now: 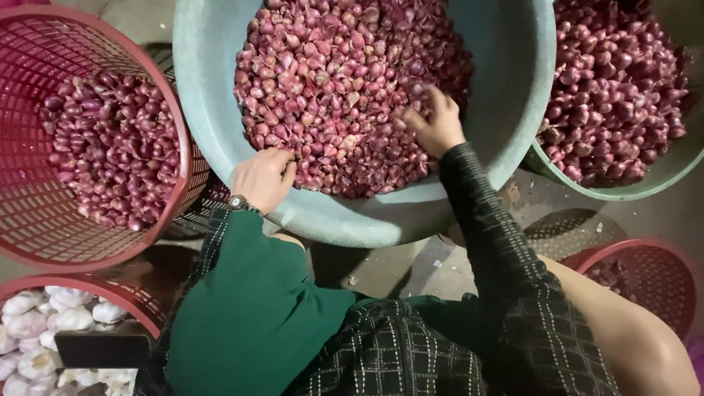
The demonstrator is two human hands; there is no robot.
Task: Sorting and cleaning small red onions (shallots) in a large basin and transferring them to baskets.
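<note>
We see shallots [345, 81] heaped in a wide pale-green basin [202, 88], which lies tilted toward us. The shallots are small, red-purple, with dry papery skins, some loose and flaking. The heap fills the basin floor and rises toward the far wall; the near wall shows bare. Our left hand [262, 178] rests on the near rim, fingers touching the heap edge. Our right hand [436, 121] lies on the heap at its right side, fingers curled among the shallots
</note>
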